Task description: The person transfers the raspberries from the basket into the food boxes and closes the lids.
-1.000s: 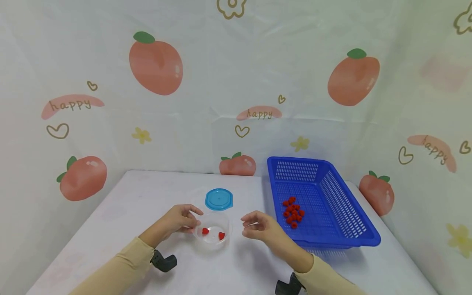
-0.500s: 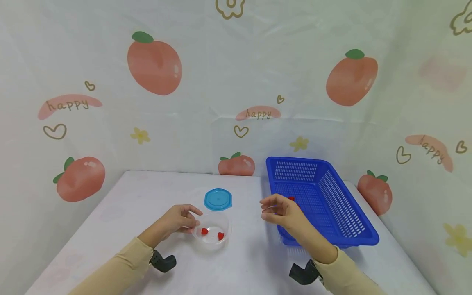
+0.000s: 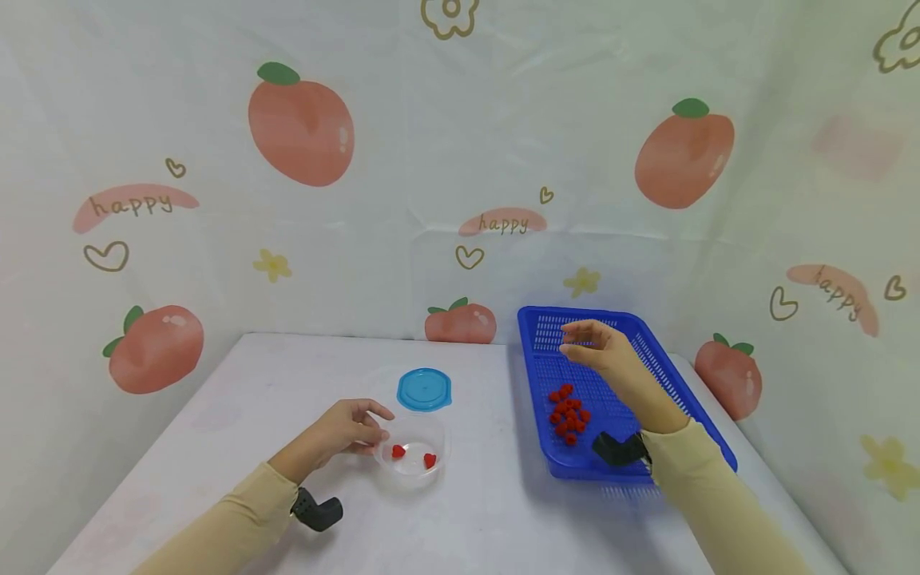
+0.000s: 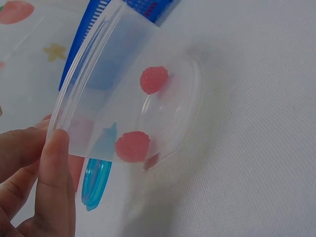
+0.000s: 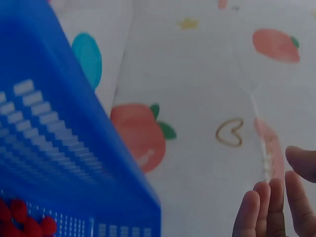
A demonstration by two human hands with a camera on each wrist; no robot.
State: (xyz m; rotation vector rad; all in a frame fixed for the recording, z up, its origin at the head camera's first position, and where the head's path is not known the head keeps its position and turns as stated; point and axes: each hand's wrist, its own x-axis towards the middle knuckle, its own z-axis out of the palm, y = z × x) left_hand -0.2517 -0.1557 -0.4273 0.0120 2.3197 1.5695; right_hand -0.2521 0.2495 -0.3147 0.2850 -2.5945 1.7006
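My left hand [image 3: 354, 423] pinches the rim of a clear round plastic tub [image 4: 118, 54] between thumb and fingers. Inside the tub lie two red raspberries, one raspberry [image 4: 154, 80] farther in and another raspberry [image 4: 132, 146] closer to the fingers. Over the back part of a blue plastic basket [image 3: 537, 407] is my right hand [image 3: 607, 351], its fingers loosely extended with nothing between them. A cluster of red raspberries [image 3: 568, 415] lies at the left of the basket floor, below and to the left of that hand.
A blue round lid [image 3: 425, 389] lies flat on the white table [image 3: 302, 375] just behind the tub. Behind the table hangs a patterned backdrop [image 3: 402, 160], close to the basket's far side.
My right hand has moved right and up, from beside the tub to over the back of the basket, and the raspberry cluster is uncovered again. The left hand has kept its place on the tub.
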